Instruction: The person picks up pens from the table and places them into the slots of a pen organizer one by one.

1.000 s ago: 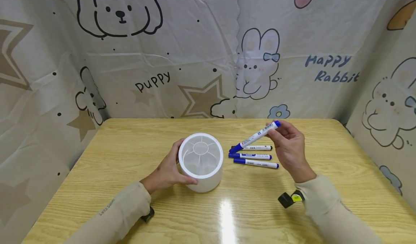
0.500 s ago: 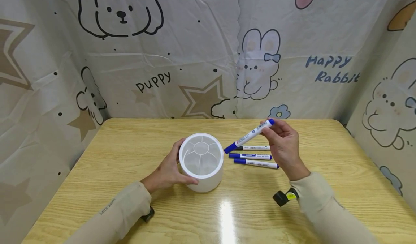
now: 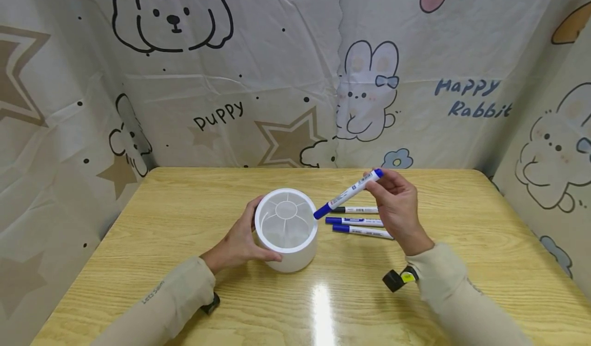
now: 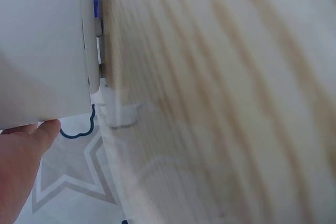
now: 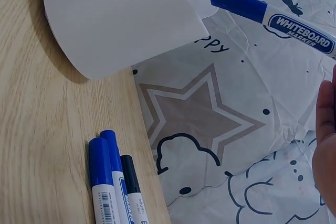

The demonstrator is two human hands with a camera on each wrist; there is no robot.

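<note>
A round white pen holder (image 3: 292,259) with a divided inside stands on the table, open top up. My left hand (image 3: 240,236) grips it from the left, thumb along its near side; the left wrist view shows fingers (image 4: 48,134) against its wall. In my right hand (image 3: 400,207) a blue-capped whiteboard marker (image 3: 351,192) is pinched near its rear end. It slants down to the left, its cap overlapping the holder's right rim in the head view. The right wrist view has the marker's cap (image 5: 239,4) close by the holder's top edge (image 5: 197,6).
Right of the holder, two blue-capped markers (image 3: 365,231) and a black-capped marker (image 3: 355,210) lie side by side on the wooden table (image 3: 184,197). My right hand partly covers their ends. A printed cloth (image 3: 277,79) hangs behind the table and along both sides.
My right hand has moved left with the marker, bringing its cap from over the lying markers to the holder's rim. The left hand and holder have stayed put.
</note>
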